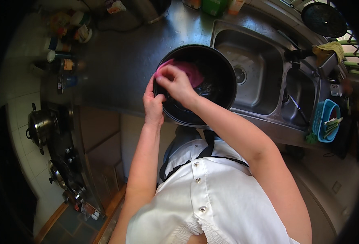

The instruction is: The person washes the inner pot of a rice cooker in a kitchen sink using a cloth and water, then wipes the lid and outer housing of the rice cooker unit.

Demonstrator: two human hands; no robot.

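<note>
A large round black pot (219,70) rests tilted at the front of the steel counter, its mouth facing me and its right side overlapping the sink's edge. My left hand (154,105) grips the pot's left rim, thumb on the near side. Inside the rim, my right hand (178,82) pinches a pink cloth (193,72) against the pot's upper left wall. Part of the cloth drapes down the inner wall. The pot's bottom looks dark and shiny, perhaps wet.
To the right is a double-bowl steel sink (258,73). A blue plastic basket (318,117) with green stalks stands beyond it. Bottles (66,64) line the counter's left end. A lidded pot (40,126) sits on the stove at far left. A black pan (324,19) hangs upper right.
</note>
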